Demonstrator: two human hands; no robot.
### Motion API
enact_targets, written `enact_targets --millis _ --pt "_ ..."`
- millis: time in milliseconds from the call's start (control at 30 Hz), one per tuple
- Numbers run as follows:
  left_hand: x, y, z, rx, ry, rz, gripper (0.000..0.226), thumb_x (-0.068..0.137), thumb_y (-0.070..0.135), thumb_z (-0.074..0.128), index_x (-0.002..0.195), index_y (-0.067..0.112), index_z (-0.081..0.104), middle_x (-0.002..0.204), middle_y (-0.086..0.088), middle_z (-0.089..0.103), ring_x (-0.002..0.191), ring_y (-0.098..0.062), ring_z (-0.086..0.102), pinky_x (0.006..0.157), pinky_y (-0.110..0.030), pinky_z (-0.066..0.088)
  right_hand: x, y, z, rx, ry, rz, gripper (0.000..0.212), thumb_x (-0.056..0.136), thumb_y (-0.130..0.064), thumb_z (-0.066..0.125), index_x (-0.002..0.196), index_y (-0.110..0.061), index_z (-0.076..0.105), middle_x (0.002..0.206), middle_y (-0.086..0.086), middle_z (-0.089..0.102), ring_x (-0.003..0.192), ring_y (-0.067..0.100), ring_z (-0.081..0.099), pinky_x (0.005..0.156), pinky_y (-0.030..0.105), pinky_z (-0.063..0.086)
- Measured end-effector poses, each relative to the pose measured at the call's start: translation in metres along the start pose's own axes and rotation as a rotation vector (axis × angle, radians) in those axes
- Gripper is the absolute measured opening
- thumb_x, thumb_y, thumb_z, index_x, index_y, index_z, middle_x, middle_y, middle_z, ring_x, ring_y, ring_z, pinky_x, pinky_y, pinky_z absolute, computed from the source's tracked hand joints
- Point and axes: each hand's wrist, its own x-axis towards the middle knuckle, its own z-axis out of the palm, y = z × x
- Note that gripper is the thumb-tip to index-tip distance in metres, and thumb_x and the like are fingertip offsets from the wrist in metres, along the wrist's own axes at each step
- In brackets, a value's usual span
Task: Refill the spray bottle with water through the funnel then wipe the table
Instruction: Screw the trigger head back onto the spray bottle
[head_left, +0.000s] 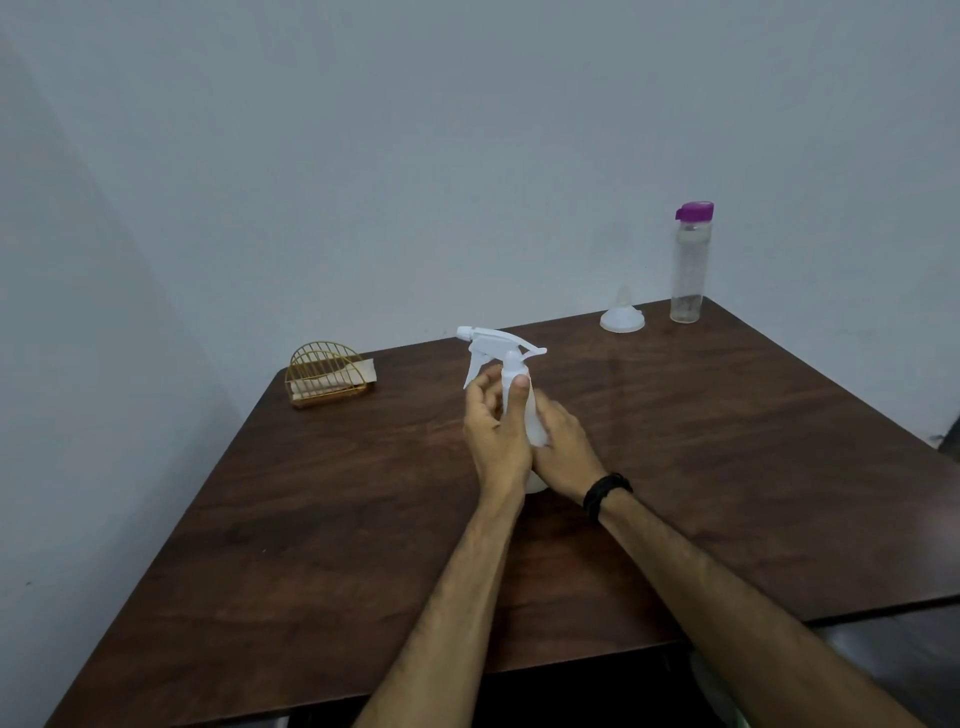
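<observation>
A white spray bottle (511, 364) stands upright in the middle of the dark wooden table (311, 519), its trigger head pointing left. My left hand (496, 431) grips its neck, thumb up against the collar. My right hand (563, 447) wraps the bottle's body from the right and hides most of it. A white funnel (622, 314) sits upside down at the far right of the table. Beside it stands a clear water bottle (690, 270) with a purple cap, closed.
A gold wire holder (324, 374) with napkins in it stands at the table's far left corner. A grey wall runs behind and to the left. A black band is on my right wrist.
</observation>
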Motion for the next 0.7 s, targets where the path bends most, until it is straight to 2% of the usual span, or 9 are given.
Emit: enact_targets --millis 100,200,267,367,433,567,700 --pt "-0.004 0.0 0.003 0.076 0.039 0.027 0.021 0.093 0.036 0.068 0.11 0.025 0.063 0.1 0.007 0.073 0.091 -0.005 0.071 0.078 -0.025 0.058 -0.001 0.001 -0.001 0.027 -0.021 0.014 0.034 0.089 -0.042 0.055 0.12 -0.027 0.059 0.112 -0.01 0.065 0.106 0.007 0.061 0.092 0.037 0.054" --pt "-0.002 0.002 0.006 0.149 0.061 0.053 0.023 0.088 0.042 0.073 0.106 0.03 0.065 0.1 0.012 0.071 0.095 -0.004 0.068 0.082 -0.027 0.058 0.0 0.003 -0.002 0.052 -0.036 0.024 0.037 0.086 -0.04 0.056 0.121 -0.029 0.059 0.117 -0.009 0.064 0.109 0.007 0.061 0.094 0.035 0.053" --pt "0.004 0.001 0.002 0.123 -0.003 0.044 0.016 0.092 0.038 0.069 0.105 0.029 0.069 0.098 0.011 0.073 0.093 -0.005 0.069 0.083 -0.029 0.058 0.0 0.004 -0.002 0.054 -0.035 0.026 0.044 0.081 -0.045 0.054 0.12 -0.027 0.06 0.114 -0.008 0.065 0.106 0.009 0.062 0.091 0.034 0.054" --pt "0.01 0.002 -0.008 0.029 -0.156 -0.013 0.016 0.1 0.03 0.06 0.106 0.022 0.072 0.093 0.01 0.074 0.089 -0.003 0.068 0.078 -0.023 0.055 0.0 0.005 -0.001 0.058 -0.033 0.031 0.056 0.075 -0.053 0.057 0.12 -0.02 0.061 0.109 -0.004 0.064 0.1 0.009 0.062 0.083 0.026 0.053" --pt "0.01 0.003 -0.01 0.044 -0.18 0.006 0.015 0.101 0.029 0.057 0.102 0.026 0.072 0.092 0.011 0.074 0.088 -0.003 0.068 0.077 -0.021 0.054 0.001 0.006 -0.001 0.061 -0.03 0.032 0.056 0.076 -0.054 0.06 0.12 -0.019 0.06 0.109 -0.004 0.064 0.099 0.008 0.062 0.081 0.024 0.053" --pt "0.006 0.003 -0.006 0.064 -0.059 0.046 0.011 0.092 0.029 0.072 0.103 0.027 0.074 0.093 0.009 0.076 0.091 -0.007 0.072 0.079 -0.024 0.059 0.002 0.008 -0.001 0.076 -0.051 0.042 0.045 0.088 -0.03 0.069 0.129 -0.017 0.057 0.119 -0.002 0.062 0.107 0.011 0.061 0.085 0.02 0.049" --pt "0.004 0.008 0.002 0.032 0.12 0.005 0.031 0.072 0.026 0.09 0.096 0.032 0.07 0.092 0.012 0.075 0.088 -0.003 0.073 0.079 -0.022 0.06 0.002 0.01 0.0 0.068 -0.032 0.019 0.038 0.088 -0.021 0.07 0.124 -0.015 0.058 0.117 -0.001 0.063 0.107 0.012 0.061 0.09 0.026 0.051"
